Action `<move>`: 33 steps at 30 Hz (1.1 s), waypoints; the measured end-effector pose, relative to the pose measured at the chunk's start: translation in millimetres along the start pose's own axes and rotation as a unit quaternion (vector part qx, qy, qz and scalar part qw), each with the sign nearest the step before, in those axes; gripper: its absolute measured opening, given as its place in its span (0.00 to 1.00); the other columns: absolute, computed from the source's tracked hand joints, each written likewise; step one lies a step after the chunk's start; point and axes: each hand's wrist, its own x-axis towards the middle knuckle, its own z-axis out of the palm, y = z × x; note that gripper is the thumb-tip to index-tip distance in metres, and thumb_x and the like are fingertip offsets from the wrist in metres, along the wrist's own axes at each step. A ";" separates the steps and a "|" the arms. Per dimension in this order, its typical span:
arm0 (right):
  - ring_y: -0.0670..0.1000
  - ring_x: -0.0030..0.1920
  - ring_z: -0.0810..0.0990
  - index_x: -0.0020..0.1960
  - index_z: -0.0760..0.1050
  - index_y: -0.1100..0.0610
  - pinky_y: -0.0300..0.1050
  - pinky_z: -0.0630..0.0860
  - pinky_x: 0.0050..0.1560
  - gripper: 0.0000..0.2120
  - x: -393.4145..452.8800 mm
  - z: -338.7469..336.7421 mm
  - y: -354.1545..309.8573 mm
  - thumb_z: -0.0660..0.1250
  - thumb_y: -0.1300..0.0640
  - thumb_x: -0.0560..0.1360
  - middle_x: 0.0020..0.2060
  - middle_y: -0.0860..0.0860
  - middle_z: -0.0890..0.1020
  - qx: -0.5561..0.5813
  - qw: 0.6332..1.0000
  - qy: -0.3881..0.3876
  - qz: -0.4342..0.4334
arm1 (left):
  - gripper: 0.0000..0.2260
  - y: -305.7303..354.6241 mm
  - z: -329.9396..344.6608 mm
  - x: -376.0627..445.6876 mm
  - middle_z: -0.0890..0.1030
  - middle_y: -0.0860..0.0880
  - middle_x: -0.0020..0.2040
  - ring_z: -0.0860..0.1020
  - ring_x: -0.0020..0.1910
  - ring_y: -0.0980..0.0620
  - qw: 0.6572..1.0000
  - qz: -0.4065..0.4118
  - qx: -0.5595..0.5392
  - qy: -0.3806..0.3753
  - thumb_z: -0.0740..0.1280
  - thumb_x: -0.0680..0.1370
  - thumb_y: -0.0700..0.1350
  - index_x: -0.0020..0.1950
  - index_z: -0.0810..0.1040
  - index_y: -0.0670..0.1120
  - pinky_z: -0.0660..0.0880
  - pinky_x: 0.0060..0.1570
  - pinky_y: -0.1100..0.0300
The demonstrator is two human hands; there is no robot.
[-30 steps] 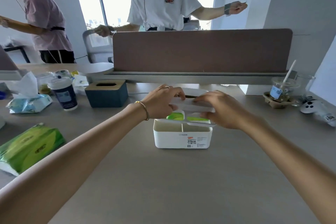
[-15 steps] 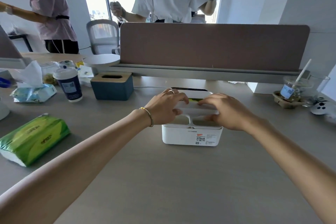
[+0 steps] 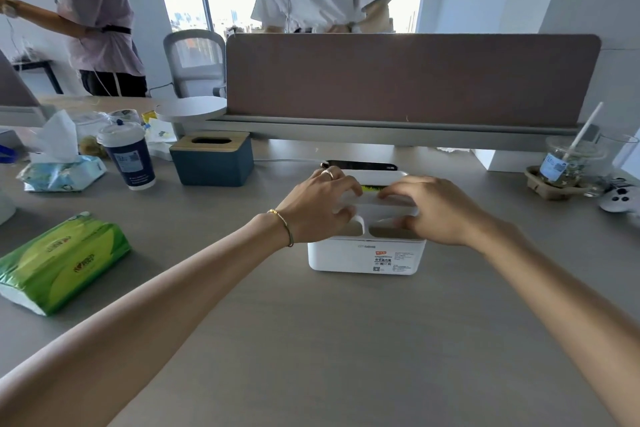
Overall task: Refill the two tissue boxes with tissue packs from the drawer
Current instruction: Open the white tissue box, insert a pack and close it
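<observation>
Your left hand [image 3: 318, 208] and right hand [image 3: 433, 211] meet at frame centre, each grip curled closed on the white lid [image 3: 381, 199] atop the white tissue box [image 3: 367, 255]. A green tissue pack [image 3: 59, 262] lies lower left on the table [image 3: 346, 340]; the blue tissue box [image 3: 211, 159] sits beyond.

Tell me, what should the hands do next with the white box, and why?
Probably press the lid down until it sits flat. Both the left hand and right hand rest on it atop the white box, and a strip of green pack shows behind it, so it may not be fully shut.
</observation>
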 end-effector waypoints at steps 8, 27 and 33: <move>0.54 0.81 0.50 0.81 0.54 0.51 0.52 0.51 0.79 0.31 34.8 6.8 -14.2 0.54 0.41 0.82 0.82 0.54 0.52 -0.002 0.995 -0.050 0.082 | 0.25 5.7 6.5 31.3 0.62 0.44 0.81 0.54 0.81 0.46 0.994 -0.084 0.048 -0.049 0.55 0.84 0.53 0.81 0.60 0.47 0.56 0.78 0.49; 0.52 0.81 0.51 0.80 0.57 0.53 0.49 0.44 0.80 0.29 36.3 40.4 -14.4 0.49 0.41 0.83 0.81 0.52 0.55 -0.012 0.996 0.011 0.091 | 0.32 -2.0 26.5 35.3 0.58 0.46 0.83 0.53 0.82 0.48 0.988 -0.103 0.099 -0.065 0.47 0.79 0.59 0.82 0.57 0.50 0.49 0.79 0.52; 0.46 0.80 0.55 0.76 0.67 0.49 0.41 0.50 0.76 0.24 27.0 38.5 -14.4 0.61 0.50 0.80 0.79 0.46 0.62 0.150 0.979 0.085 0.112 | 0.25 2.4 24.8 26.6 0.66 0.51 0.80 0.62 0.79 0.48 0.993 -0.119 0.027 0.008 0.60 0.81 0.56 0.78 0.67 0.54 0.58 0.76 0.50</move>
